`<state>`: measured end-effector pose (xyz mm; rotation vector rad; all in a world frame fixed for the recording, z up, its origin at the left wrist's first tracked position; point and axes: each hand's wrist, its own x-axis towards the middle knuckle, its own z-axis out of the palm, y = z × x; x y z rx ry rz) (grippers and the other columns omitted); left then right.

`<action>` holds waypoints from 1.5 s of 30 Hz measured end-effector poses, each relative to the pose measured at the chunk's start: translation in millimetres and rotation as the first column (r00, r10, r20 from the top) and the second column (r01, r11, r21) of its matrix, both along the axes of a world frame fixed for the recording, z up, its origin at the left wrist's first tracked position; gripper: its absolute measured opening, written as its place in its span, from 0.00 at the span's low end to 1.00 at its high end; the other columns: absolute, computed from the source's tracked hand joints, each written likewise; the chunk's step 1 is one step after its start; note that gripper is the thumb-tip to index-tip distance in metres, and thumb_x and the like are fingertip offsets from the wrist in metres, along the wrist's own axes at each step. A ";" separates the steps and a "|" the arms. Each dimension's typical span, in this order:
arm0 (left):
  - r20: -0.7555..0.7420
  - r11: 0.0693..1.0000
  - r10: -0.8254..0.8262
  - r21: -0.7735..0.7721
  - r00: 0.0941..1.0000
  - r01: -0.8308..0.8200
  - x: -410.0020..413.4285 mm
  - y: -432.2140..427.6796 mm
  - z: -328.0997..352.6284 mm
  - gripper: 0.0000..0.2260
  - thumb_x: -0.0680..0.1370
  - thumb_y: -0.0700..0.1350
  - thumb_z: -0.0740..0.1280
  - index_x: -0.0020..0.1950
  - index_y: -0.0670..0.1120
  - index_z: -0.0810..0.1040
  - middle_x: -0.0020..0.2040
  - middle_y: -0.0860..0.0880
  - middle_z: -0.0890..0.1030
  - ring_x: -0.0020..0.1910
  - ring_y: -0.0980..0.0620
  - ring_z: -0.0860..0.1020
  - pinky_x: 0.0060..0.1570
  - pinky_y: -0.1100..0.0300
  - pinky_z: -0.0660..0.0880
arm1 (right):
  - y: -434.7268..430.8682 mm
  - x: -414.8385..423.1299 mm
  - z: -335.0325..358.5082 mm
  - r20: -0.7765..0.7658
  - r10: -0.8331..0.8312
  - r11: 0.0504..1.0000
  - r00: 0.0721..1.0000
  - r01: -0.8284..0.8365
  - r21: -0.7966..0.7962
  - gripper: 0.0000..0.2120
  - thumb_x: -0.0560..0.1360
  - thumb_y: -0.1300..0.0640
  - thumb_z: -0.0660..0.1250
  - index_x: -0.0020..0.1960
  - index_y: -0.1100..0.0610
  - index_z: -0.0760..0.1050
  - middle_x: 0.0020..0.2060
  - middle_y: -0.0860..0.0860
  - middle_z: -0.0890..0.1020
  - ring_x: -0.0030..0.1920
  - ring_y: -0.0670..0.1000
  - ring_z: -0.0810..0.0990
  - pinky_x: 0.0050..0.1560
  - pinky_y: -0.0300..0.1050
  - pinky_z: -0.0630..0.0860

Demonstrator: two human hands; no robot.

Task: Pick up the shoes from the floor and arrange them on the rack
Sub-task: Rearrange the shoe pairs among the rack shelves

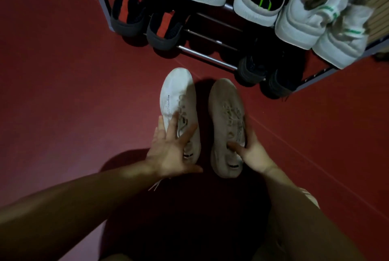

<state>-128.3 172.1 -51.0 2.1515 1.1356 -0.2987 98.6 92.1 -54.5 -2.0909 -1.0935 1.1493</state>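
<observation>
Nearest, the left hand (170, 149) lies over the heel end of the left shoe (179, 96) with its fingers spread wide and straight, not yet closed, probably settling for a hold. The right hand (250, 153) pinches the right shoe (225, 109), thumb in its opening and fingers curled round the outer side, which suits a one-handed lift. Both pale shoes sit side by side on the red floor (84, 71), toes pointing far, towards the rack (206, 56). On its low bars, an orange pair (130, 14) at left and a dark pair (252, 71) at right leave a gap that looks fit for these two.
</observation>
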 end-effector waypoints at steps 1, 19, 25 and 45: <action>0.005 0.999 0.000 0.043 1.000 0.000 2.8 0.5 -5.3 0.47 0.65 0.67 0.68 0.75 0.63 0.43 0.75 0.45 0.31 0.71 0.31 0.32 0.71 0.38 0.44 | -2.2 -0.1 0.2 0.110 0.015 1.000 0.994 -0.014 -0.011 0.45 0.70 0.46 0.69 0.78 0.52 0.46 0.71 0.54 0.63 0.71 0.52 0.62 0.63 0.36 0.63; 0.141 0.966 0.164 0.178 0.976 -0.188 -13.1 19.2 -3.4 0.39 0.68 0.57 0.71 0.74 0.64 0.55 0.77 0.42 0.37 0.67 0.29 0.64 0.57 0.47 0.72 | -38.3 -55.2 -22.9 0.615 0.044 0.977 0.787 -0.164 0.139 0.45 0.64 0.33 0.64 0.75 0.49 0.54 0.73 0.69 0.56 0.66 0.68 0.69 0.57 0.58 0.76; 0.175 0.970 0.190 0.121 0.966 -0.212 -22.4 22.0 -2.2 0.39 0.67 0.57 0.74 0.73 0.64 0.57 0.77 0.42 0.35 0.69 0.32 0.62 0.60 0.48 0.70 | -38.6 -57.1 -22.6 0.674 0.051 0.954 0.737 -0.235 0.185 0.32 0.73 0.39 0.60 0.73 0.50 0.60 0.73 0.62 0.62 0.59 0.63 0.76 0.49 0.55 0.78; 0.686 0.925 0.215 0.086 0.695 -0.371 -22.4 56.9 35.4 0.29 0.63 0.56 0.66 0.65 0.54 0.75 0.70 0.61 0.61 0.65 0.64 0.65 0.57 0.77 0.63 | 3.0 -74.9 17.0 0.541 -0.173 0.870 0.823 -0.130 0.475 0.24 0.76 0.46 0.59 0.71 0.48 0.65 0.74 0.57 0.62 0.70 0.57 0.69 0.55 0.56 0.77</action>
